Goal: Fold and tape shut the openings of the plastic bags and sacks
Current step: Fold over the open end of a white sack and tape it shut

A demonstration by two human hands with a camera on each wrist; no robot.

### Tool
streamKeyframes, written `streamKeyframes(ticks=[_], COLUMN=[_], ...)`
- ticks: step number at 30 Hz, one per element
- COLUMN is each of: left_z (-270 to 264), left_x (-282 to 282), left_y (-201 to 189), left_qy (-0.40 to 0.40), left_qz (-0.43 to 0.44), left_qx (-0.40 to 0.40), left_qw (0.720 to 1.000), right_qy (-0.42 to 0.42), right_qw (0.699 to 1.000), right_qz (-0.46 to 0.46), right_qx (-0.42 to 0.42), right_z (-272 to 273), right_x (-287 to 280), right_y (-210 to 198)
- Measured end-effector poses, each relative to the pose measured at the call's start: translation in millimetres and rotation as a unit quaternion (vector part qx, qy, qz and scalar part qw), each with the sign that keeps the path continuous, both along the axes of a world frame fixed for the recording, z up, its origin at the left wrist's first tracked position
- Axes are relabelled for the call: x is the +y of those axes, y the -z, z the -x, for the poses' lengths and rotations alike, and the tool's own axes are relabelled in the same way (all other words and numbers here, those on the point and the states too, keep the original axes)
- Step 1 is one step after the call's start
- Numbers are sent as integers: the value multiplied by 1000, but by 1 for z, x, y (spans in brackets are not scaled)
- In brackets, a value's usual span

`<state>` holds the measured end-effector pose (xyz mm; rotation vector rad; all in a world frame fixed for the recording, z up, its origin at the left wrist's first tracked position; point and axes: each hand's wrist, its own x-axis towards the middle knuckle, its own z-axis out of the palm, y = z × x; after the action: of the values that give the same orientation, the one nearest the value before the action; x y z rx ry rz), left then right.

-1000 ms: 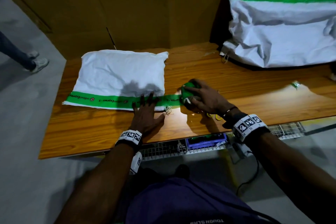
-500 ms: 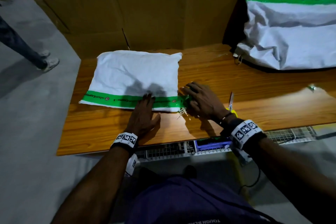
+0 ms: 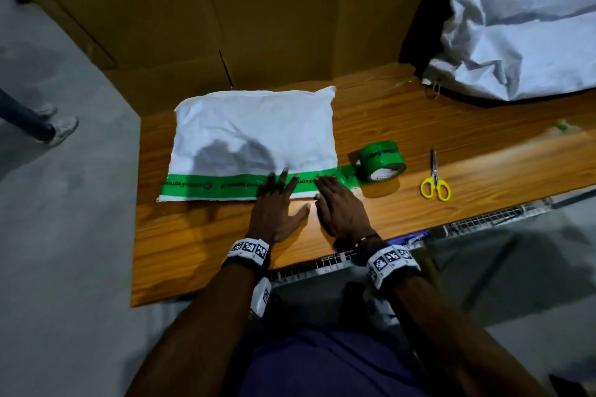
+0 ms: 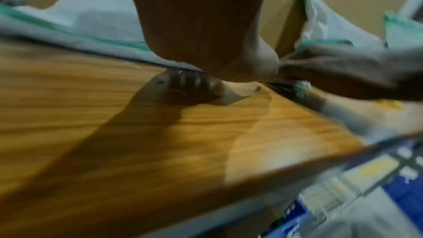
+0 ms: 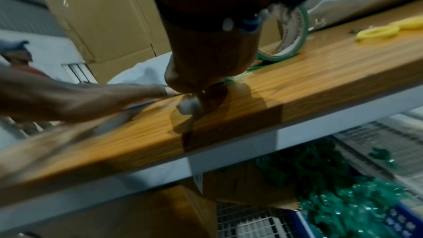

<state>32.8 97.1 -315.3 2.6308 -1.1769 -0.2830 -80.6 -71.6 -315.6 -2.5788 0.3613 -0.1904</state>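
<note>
White woven plastic, our sack (image 3: 254,135) lay flat on the table (image 3: 200,245), long axis left-right, taped mouth toward us. Both hands, left (image 3: 278,205) and right (image 3: 338,206), pressed the green tape (image 3: 222,185) flat with straight fingers, grasping nothing, probably to bond it. The roll (image 3: 380,160) hung uncut beside scissors (image 3: 435,180).
</note>
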Motion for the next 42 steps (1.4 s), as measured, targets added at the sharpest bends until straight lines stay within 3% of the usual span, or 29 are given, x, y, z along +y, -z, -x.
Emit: streamKeyframes(ticks=[6, 11, 15, 19, 22, 28, 34, 39, 42], left_z=[-45, -84, -86, -88, -108, -139, -141, -142, -145], left_x=[65, 127, 126, 127, 143, 206, 198, 201, 199], left_y=[4, 7, 9, 3, 1, 0, 10, 17, 13], left_qy=[89, 70, 73, 70, 102, 81, 67, 68, 62], left_qz=[-15, -53, -44, -24, -28, -21, -8, -2, -17], left_qx=[-34, -45, -34, -14, -28, -12, 10, -6, 16], left_qw=[995, 995, 996, 997, 994, 996, 998, 998, 998], right_qy=[26, 58, 103, 22, 30, 26, 49, -65, -62], right_qw=[999, 998, 993, 999, 998, 997, 997, 996, 995], right_qz=[27, 27, 18, 32, 61, 73, 46, 53, 71], right_qx=[-2, 4, -54, -17, 5, 14, 36, 33, 30], right_z=[3, -2, -32, -68, -67, -67, -79, -110, -89], right_x=[2, 10, 53, 110, 109, 106, 121, 176, 153], right_y=[5, -3, -12, 9, 16, 19, -2, -6, -5])
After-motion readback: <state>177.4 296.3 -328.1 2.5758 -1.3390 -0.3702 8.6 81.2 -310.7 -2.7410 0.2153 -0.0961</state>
